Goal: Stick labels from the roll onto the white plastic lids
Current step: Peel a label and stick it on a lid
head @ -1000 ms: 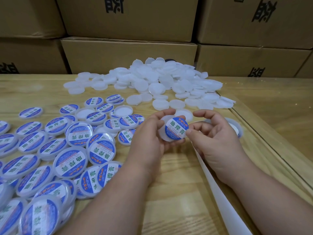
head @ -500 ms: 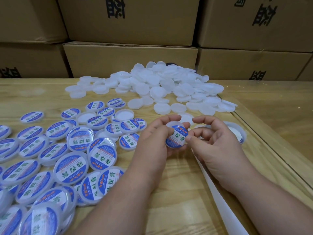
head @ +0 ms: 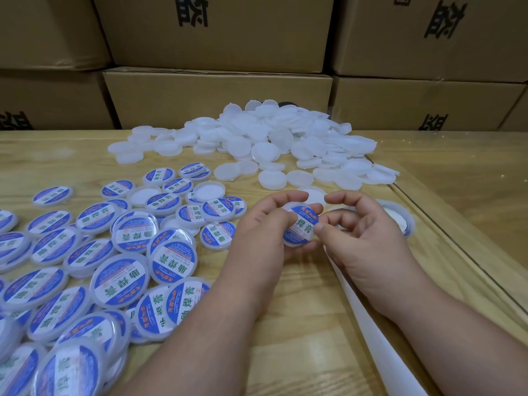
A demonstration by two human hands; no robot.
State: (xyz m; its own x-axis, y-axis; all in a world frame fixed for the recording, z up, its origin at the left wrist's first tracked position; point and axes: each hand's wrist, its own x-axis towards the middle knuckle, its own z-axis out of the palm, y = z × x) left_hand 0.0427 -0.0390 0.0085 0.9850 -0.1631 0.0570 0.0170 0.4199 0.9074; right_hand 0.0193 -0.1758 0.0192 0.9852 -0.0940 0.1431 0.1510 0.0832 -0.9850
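Several stacked cardboard boxes [head: 217, 32] printed with black characters fill the background behind a light wooden table [head: 285, 324]. Toward the far side of the table lies a wide heap of plain white plastic lids [head: 274, 138], overlapping one another. Nearer and to the left, a large spread of labelled lids [head: 120, 275] covers the tabletop, each with a round blue and white sticker printed with green characters; a few unlabelled lids sit among them with their hollow side up. A long strip of white backing paper [head: 368, 324] runs from the lower right up under the right hand. At the right table edge, partly hidden by the right hand, sits the label roll [head: 400, 221], only its white rim showing. The left hand [head: 257, 235] grasps one lid [head: 300, 227] just above the table, thumb and fingers curled round its rim, the labelled face tilted toward the camera. The right hand [head: 368, 238] is beside it, thumb tip pressing the right edge of the label [head: 303, 224], the other fingers curled loosely above the lid.
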